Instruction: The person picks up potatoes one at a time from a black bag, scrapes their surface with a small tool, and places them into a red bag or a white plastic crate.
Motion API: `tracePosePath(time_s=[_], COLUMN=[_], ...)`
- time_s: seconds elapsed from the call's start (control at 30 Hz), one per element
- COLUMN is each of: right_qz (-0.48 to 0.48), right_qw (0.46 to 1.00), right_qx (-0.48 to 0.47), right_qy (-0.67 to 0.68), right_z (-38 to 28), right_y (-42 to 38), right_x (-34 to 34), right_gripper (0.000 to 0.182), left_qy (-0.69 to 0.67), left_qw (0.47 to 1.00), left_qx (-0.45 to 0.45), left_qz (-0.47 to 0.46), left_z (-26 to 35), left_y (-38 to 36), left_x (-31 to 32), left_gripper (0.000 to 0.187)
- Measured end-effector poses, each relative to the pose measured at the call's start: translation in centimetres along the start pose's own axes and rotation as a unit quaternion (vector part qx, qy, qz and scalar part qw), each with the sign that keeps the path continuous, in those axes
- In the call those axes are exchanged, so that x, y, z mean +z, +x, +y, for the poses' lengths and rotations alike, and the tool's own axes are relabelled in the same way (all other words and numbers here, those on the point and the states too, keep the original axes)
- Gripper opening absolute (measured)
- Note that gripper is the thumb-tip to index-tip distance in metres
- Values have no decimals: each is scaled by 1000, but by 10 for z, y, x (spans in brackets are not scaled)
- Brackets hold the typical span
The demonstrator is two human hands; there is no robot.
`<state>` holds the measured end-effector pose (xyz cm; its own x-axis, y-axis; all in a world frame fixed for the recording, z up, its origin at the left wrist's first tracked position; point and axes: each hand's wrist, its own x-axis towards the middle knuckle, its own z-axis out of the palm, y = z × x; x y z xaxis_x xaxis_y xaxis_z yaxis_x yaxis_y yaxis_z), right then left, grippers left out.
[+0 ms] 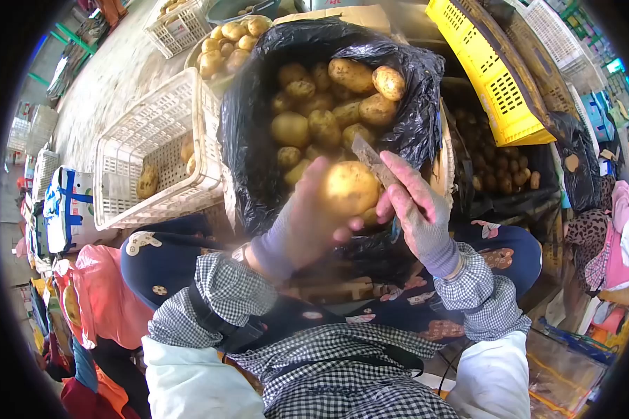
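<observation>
A large yellow potato (351, 188) is between my two hands, over a container lined with a black plastic bag (248, 133). My left hand (297, 213), gloved and blurred by motion, is at the potato's left side; its fingers are smeared. Closed round a flat knife-like blade (374, 162), my right hand (419, 209) has its thumb side against the potato's right edge. The blade tilts up to the left, beside the potato. Below both hands, many potatoes (323, 126) fill the bag.
At left stands a white plastic crate (150, 140) with a few potatoes. A basket of potatoes (227, 47) is behind it. To the right are a yellow crate (496, 77) and a dark-lined container of potatoes (500, 167). My knees flank the bag.
</observation>
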<state>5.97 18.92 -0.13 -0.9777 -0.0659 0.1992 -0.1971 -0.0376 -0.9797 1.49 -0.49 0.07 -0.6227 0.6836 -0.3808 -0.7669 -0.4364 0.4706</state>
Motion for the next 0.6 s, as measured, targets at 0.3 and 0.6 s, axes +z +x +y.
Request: tracePosePath(time_s=[0.3,0.6], right_qz=[-104,-93], right_qw=[990,992], right_qx=[-62,-46], right_qy=[-74,-74], right_z=[11,13], right_y=[-9,-10], right_x=[14,17], right_gripper=[40,41], left_qy=[-82,71], left_qw=[995,991], left_qx=[-2,86], left_qz=[-62,69], left_z=[-4,-9], left_y=[1,-1], left_x=[-16,-10], left_gripper=[47,43])
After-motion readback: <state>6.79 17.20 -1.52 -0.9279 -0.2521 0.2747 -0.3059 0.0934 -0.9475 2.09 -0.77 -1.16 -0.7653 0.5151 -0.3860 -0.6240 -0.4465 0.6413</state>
